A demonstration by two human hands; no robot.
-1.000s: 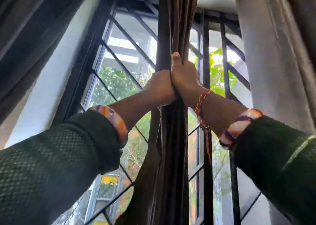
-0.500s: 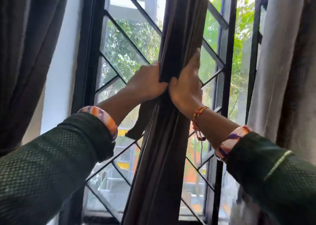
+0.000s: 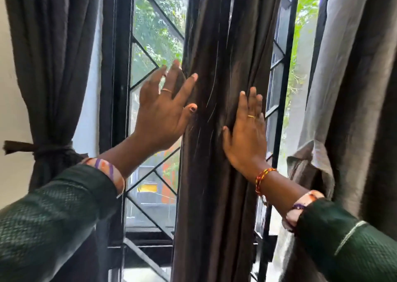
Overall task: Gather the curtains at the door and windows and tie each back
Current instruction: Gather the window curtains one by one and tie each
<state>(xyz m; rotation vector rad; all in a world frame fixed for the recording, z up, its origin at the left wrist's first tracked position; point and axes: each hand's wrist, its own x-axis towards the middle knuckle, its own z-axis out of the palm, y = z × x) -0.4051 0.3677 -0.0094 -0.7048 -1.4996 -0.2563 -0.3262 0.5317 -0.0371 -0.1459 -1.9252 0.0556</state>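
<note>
Daylight and green foliage (image 3: 156, 34) show through a black-framed window (image 3: 120, 88) with diagonal grille bars (image 3: 150, 60).

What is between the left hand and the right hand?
The gathered brown curtain hangs between the left hand and the right hand; both touch it with straight fingers, as the head view shows.

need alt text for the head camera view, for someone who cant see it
Two open hands, left and right, press flat on either side of a gathered dark brown curtain hanging mid-window. Behind it is a black diagonal metal window grille with green foliage outside. At far left, a dark grey curtain is already tied back.
</note>
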